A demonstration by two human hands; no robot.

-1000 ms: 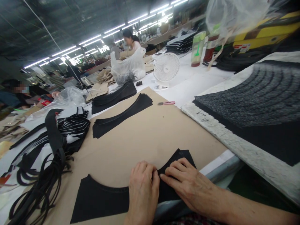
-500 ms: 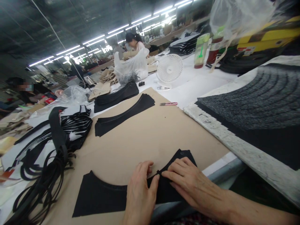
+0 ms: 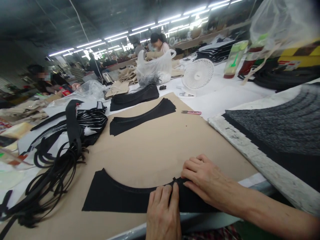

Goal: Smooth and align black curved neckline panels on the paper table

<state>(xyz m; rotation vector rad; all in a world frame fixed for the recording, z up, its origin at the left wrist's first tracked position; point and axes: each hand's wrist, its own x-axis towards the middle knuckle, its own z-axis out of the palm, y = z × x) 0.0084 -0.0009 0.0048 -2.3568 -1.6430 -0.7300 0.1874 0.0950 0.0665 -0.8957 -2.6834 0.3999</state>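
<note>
A curved black fabric piece [image 3: 120, 200] lies along the near edge of the brown board, its concave edge facing away from me. My left hand [image 3: 163, 210] rests palm down on its middle, fingers stretched out and pressing the cloth. Close by on the right, my right hand [image 3: 203, 181] has its fingers bent and closed on the upper edge of the same piece, covering its right end. A small dark tab sticks up from the edge between the two hands. Whether the right fingertips pinch one layer or more is hidden.
Farther up the brown board [image 3: 150, 150] lie another curved black stack [image 3: 142, 116] and pink-handled thread snips [image 3: 191, 112]. Black straps [image 3: 57, 173] tangle at left. A white fan [image 3: 198, 75] stands behind. Dark grey fabric [image 3: 282, 123] covers the right-hand board. Co-workers sit in the distance.
My left hand has turned from upright with thumb apart to lying flat on the cloth. The right hand stays at the upper edge, and the fabric's right end now lies lower. The view has shifted left.
</note>
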